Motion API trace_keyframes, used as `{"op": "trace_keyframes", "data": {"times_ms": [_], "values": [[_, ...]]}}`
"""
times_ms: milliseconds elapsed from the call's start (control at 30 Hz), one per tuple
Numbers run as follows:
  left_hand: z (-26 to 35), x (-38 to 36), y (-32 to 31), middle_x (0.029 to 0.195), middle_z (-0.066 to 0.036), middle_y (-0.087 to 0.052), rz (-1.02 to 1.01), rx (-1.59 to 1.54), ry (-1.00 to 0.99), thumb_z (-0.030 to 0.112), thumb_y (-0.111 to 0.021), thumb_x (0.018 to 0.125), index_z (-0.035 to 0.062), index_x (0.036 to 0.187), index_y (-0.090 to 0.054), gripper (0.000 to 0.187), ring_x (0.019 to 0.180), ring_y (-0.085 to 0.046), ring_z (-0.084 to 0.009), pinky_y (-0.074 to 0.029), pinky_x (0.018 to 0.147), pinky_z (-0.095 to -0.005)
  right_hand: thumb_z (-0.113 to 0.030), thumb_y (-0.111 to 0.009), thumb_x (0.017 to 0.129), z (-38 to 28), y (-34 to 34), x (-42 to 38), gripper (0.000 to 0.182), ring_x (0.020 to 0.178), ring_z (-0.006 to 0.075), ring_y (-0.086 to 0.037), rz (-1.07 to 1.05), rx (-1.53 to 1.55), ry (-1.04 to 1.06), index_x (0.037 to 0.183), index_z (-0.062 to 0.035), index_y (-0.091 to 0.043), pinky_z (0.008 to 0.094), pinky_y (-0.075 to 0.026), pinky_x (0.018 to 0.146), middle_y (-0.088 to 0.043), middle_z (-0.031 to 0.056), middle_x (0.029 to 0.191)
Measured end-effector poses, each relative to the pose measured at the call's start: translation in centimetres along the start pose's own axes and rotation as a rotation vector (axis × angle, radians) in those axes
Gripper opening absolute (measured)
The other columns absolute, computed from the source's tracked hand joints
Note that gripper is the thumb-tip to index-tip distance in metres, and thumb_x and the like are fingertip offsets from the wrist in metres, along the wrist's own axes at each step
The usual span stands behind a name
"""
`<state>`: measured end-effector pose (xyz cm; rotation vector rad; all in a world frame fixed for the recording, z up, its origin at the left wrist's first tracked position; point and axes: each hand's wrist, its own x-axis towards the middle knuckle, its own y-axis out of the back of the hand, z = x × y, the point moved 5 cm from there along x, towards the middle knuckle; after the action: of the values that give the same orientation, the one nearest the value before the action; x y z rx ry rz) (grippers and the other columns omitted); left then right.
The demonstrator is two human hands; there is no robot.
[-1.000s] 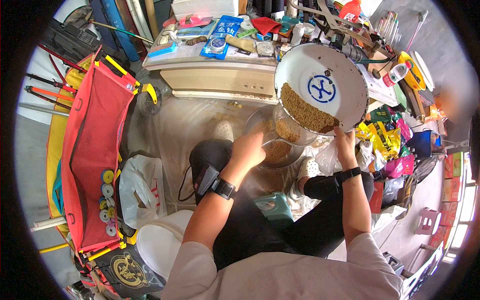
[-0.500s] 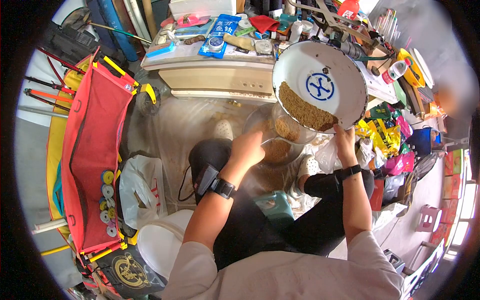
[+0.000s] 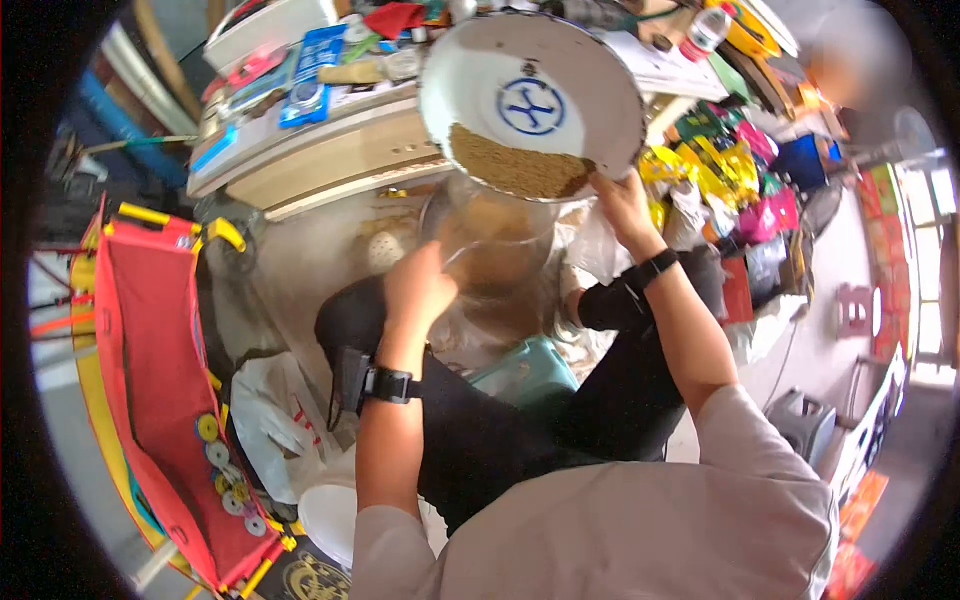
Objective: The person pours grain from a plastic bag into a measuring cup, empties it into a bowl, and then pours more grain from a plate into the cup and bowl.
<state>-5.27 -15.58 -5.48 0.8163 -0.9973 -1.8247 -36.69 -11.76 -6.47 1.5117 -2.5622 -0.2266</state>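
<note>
My right hand (image 3: 624, 207) is closed on the near rim of a white enamel basin (image 3: 590, 90) with a blue emblem, which is tilted towards me. Brown grainy material (image 3: 520, 170) lies along the basin's lower side. My left hand (image 3: 420, 288) is closed on the rim of a round sieve (image 3: 496, 243), blurred by motion, below and left of the basin. Under the sieve a round container with brown material shows only in a blur.
A cluttered table (image 3: 330, 160) stands ahead. On the left is a long red bag (image 3: 150, 320), with a white plastic bag (image 3: 270, 420) and white bucket (image 3: 330, 520) nearby. A teal container (image 3: 535, 372) sits between my legs. Coloured packets (image 3: 715, 170) lie at the right.
The view has swung to the right and shifted. The basin stays in my right hand with its material along the low side. The sieve in my left hand is now more blurred.
</note>
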Motion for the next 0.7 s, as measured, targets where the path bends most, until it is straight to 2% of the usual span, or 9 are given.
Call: {"op": "trace_keyframes", "data": {"times_ms": [100, 133, 233, 367, 433, 533, 600, 667, 700], "values": [[0.1, 0.0, 0.1, 0.081, -0.024, -0.063, 0.002, 0.005, -0.013, 0.007, -0.057, 0.067, 0.0018, 0.086, -0.058, 0.020, 0.084, -0.060, -0.0435, -0.048, 0.071, -0.0512, -0.006, -0.059, 0.085, 0.3, -0.2, 0.3, 0.035, 0.103, 0.0183, -0.056, -0.018, 0.012, -0.022, 0.118, 0.0024, -0.055, 0.0316, -0.044, 0.091, -0.063, 0.0111, 0.109], [0.3, 0.0, 0.2, 0.081, -0.024, -0.062, 0.010, 0.004, -0.007, 0.006, -0.057, 0.067, 0.0016, 0.085, -0.058, 0.019, 0.084, -0.060, -0.0439, -0.047, 0.071, -0.0514, -0.004, -0.058, 0.085, -0.1, -0.3, 0.0, 0.029, 0.099, 0.0150, -0.057, 0.026, 0.080, 0.004, 0.113, 0.0029, -0.059, 0.0295, -0.044, 0.087, -0.064, 0.0053, 0.105], [1.3, -0.2, 1.0, 0.081, -0.024, -0.063, 0.018, -0.016, -0.021, 0.006, -0.057, 0.066, 0.0016, 0.084, -0.058, 0.019, 0.083, -0.060, -0.0446, -0.047, 0.071, -0.0518, -0.003, -0.058, 0.085, -2.0, -0.1, -0.3, 0.032, 0.100, 0.0155, -0.056, 0.021, 0.085, 0.043, 0.116, 0.0030, -0.057, 0.0298, -0.044, 0.089, -0.063, 0.0066, 0.108], [1.0, 0.0, 0.8, 0.083, -0.025, -0.063, -0.006, 0.024, -0.002, 0.007, -0.057, 0.067, 0.0019, 0.084, -0.058, 0.018, 0.083, -0.060, -0.0449, -0.047, 0.072, -0.0521, -0.003, -0.058, 0.086, -0.9, -0.4, -0.2, 0.033, 0.101, 0.0156, -0.056, 0.010, 0.077, -0.009, 0.118, 0.0027, -0.055, 0.0302, -0.044, 0.090, -0.062, 0.0069, 0.111], [0.8, 0.1, 0.3, 0.087, -0.022, -0.065, -0.084, 0.082, 0.021, 0.008, -0.057, 0.071, 0.0035, 0.093, -0.061, 0.022, 0.086, -0.061, -0.0423, -0.048, 0.074, -0.0501, -0.004, -0.059, 0.086, -0.7, -0.3, -0.1, 0.030, 0.099, 0.0151, -0.057, 0.040, 0.060, 0.015, 0.115, 0.0025, -0.057, 0.0299, -0.044, 0.089, -0.063, 0.0061, 0.108], [0.2, 0.3, -0.2, 0.090, -0.021, -0.066, -0.078, 0.084, -0.005, 0.009, -0.057, 0.072, 0.0024, 0.096, -0.062, 0.026, 0.088, -0.062, -0.0408, -0.049, 0.075, -0.0493, -0.005, -0.060, 0.086, -0.2, 0.0, 0.2, 0.030, 0.097, 0.0133, -0.056, 0.006, -0.002, -0.034, 0.114, 0.0018, -0.058, 0.0286, -0.044, 0.085, -0.064, 0.0050, 0.107], [0.1, 0.2, 0.1, 0.091, -0.021, -0.066, -0.027, 0.071, -0.015, 0.009, -0.057, 0.072, 0.0020, 0.098, -0.062, 0.028, 0.088, -0.063, -0.0395, -0.049, 0.076, -0.0489, -0.006, -0.060, 0.085, -0.6, 0.0, 0.0, 0.027, 0.094, 0.0131, -0.057, 0.059, 0.039, -0.030, 0.111, 0.0019, -0.060, 0.0280, -0.044, 0.084, -0.064, 0.0048, 0.104], [0.3, 0.3, 0.0, 0.092, -0.020, -0.067, -0.098, 0.087, 0.015, 0.009, -0.056, 0.072, 0.0021, 0.099, -0.062, 0.028, 0.087, -0.063, -0.0389, -0.049, 0.076, -0.0486, -0.003, -0.058, 0.085, -1.0, -0.1, -0.3, 0.034, 0.105, 0.0181, -0.056, 0.043, 0.060, -0.068, 0.118, 0.0027, -0.054, 0.0317, -0.042, 0.093, -0.063, 0.0100, 0.112], [0.3, 0.2, 0.1, 0.091, -0.020, -0.067, -0.070, 0.078, 0.004, 0.009, -0.056, 0.073, 0.0021, 0.096, -0.062, 0.025, 0.087, -0.063, -0.0389, -0.049, 0.076, -0.0486, -0.003, -0.058, 0.085, -1.2, -0.1, -0.3, 0.034, 0.105, 0.0181, -0.056, 0.034, 0.062, -0.064, 0.118, 0.0027, -0.054, 0.0317, -0.042, 0.093, -0.063, 0.0100, 0.112]]}}
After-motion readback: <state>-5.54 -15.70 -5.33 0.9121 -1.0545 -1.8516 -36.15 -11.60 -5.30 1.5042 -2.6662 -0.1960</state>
